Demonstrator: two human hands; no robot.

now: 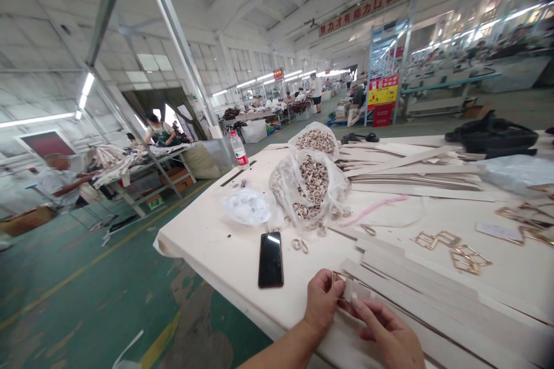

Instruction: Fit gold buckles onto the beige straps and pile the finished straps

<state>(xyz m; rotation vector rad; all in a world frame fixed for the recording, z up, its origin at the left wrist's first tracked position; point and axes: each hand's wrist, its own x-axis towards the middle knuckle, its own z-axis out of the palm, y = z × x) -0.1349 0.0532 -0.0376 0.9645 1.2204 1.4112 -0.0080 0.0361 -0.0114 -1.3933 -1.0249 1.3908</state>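
At the near edge of the table, my left hand (pixel 321 301) pinches a thin gold-coloured buckle (pixel 333 278) between thumb and fingers. My right hand (pixel 389 335) is close beside it, its thumb and fingers closed on the end of a pale strap (pixel 355 290) that meets the buckle. My fingers partly hide where strap and buckle join. More pale straps (pixel 415 282) lie stacked to the right of my hands. Several loose gold buckles (pixel 465 259) rest on the table beyond them. A few small beige loops (pixel 299 245) lie ahead of my left hand.
A black phone (pixel 270 260) lies left of my hands. Beyond it are a crumpled clear bag (pixel 249 206), an open plastic bag (pixel 281 184) full of beige loops and a water bottle (pixel 239 151). A black bag (pixel 493 132) sits far right. Other people work at distant tables.
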